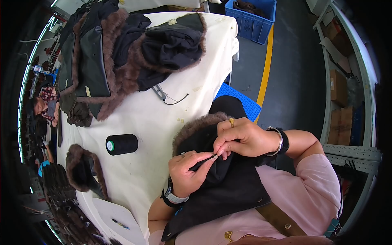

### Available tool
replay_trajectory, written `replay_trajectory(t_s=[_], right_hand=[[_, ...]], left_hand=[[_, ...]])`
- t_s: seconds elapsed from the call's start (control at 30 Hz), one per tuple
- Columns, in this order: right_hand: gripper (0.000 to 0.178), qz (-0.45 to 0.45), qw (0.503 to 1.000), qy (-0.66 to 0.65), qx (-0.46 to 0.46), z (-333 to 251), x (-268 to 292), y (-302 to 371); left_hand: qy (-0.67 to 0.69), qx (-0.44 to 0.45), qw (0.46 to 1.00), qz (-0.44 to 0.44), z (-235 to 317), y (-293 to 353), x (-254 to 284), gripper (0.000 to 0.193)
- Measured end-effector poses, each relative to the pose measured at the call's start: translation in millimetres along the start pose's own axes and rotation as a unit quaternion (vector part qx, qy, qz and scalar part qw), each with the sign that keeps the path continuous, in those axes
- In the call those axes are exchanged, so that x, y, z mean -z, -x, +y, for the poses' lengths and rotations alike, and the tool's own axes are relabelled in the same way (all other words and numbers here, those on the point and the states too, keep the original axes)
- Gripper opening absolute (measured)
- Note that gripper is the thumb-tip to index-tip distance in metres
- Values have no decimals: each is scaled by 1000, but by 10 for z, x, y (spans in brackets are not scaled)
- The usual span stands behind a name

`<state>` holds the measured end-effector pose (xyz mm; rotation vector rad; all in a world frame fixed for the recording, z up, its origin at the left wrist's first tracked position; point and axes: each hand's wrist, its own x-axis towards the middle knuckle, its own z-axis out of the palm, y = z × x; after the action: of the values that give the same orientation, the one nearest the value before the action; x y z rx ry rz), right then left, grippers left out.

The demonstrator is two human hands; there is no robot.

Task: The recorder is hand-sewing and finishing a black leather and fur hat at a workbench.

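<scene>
A dark fabric piece with brown fur trim (192, 127) lies across my lap at the table's edge. My left hand (188, 170) pinches a fold of its dark cloth between thumb and fingers. Close against it, my right hand (244, 138) is closed in a pinch, its fingertips meeting the left ones at the fold. Whatever sits between the right fingertips is too small to make out. To the left on the white-covered table lies a spool of black thread (122, 144) on its side. Farther back are small metal thread snips (159, 92) with a black cord.
Fur-trimmed dark garments (134, 53) are heaped at the table's far side. A smaller fur-edged piece (83, 169) lies at the left. A blue crate (254, 20) and a blue plastic basket (241, 98) stand on the floor. Shelves with cardboard boxes (341, 126) line the right.
</scene>
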<state>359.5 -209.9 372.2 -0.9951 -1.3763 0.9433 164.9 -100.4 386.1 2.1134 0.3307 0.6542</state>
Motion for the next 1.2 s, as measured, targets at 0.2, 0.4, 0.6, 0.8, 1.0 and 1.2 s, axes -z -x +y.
replay_trajectory(t_s=[0.2,0.4,0.6,0.8,1.0,1.2], right_hand=[[9,-18,1000,-24,-4,22,25,-19],[8,-26,999,-21,0,26,33,-36],[5,-31,999,-22,-26,-25,21,-60],[5,-27,994,-60,-90,-38,39,-88],[11,-43,997,68,8,-49,91,-62],[15,-36,997,64,11,-33,57,-44]], left_hand=[[2,0,1000,2,5,-2,-4,19],[3,-1,1000,2,9,-5,-1,19],[5,3,1000,5,-8,20,1,18],[6,-2,1000,21,-11,8,-11,16],[3,-1,1000,19,2,6,-8,16],[10,-10,1000,19,-4,1,-10,16]])
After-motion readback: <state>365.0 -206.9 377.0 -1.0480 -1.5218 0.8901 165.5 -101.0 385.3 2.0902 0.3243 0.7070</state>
